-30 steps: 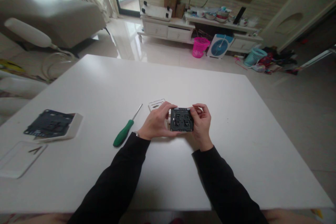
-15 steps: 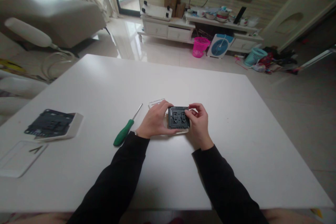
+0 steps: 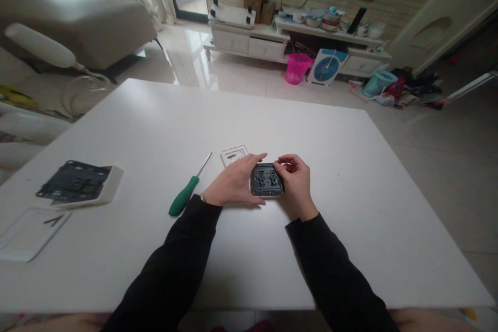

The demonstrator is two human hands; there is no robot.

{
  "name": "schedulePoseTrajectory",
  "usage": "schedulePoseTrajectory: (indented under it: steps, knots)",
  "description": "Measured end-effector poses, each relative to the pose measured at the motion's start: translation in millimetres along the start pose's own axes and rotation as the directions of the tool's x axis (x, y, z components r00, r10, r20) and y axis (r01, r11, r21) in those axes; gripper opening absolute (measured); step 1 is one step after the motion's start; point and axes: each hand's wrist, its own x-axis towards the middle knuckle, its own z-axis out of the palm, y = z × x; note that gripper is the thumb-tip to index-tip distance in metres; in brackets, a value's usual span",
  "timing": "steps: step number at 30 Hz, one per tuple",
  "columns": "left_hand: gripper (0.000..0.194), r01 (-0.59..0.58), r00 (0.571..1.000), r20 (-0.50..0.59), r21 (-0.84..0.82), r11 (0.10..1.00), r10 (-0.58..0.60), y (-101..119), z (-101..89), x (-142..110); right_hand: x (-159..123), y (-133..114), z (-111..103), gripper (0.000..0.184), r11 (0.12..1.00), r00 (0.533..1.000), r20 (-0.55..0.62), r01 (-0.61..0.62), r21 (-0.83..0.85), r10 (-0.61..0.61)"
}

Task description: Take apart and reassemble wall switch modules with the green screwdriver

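Observation:
A dark grey wall switch panel (image 3: 267, 179) with two raised mechanisms on its face lies level over what looks like a white box, of which a pale rim shows at the lower edge. My left hand (image 3: 237, 181) curves around its left side, thumb along the near edge and fingers by the far edge. At the far right corner, my right hand (image 3: 295, 181) pinches the panel between thumb and fingers. Behind my left hand lies a white cover frame (image 3: 233, 155) holding small screws. To the left rests a screwdriver (image 3: 185, 196) with a green handle.
Further left on the white table (image 3: 350, 270) sits another dark panel (image 3: 73, 181) leaning in a white box (image 3: 111, 187). Nearer, a white cover plate (image 3: 23, 238) carries small screws (image 3: 52, 220). Beyond the table's far edge stand a TV cabinet and a pink basket (image 3: 298, 68).
The panel has moved slightly down and right, over the white box. My left fingers have loosened at its far edge, and more of the white frame with screws shows behind.

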Motion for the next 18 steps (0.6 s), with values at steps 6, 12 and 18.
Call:
schedulePoseTrajectory:
  steps: [6,12,18]
  knots:
    - [0.106,0.01,1.0,-0.026,-0.006,1.0,-0.01,0.6,3.0,-0.6,-1.1,4.5,-0.8,0.015,0.992,1.0,0.02,0.021,-0.127,-0.019]
    - [0.101,0.0,1.0,-0.03,0.007,1.0,0.001,1.7,3.5,0.0,-1.8,2.1,-2.2,0.011,0.975,0.999,0.02,0.033,-0.218,-0.03]
    - [0.096,0.015,1.0,-0.019,0.02,1.0,-0.014,2.8,3.6,0.3,-1.8,0.0,-3.2,0.007,0.895,0.991,0.049,0.135,-0.424,-0.126]
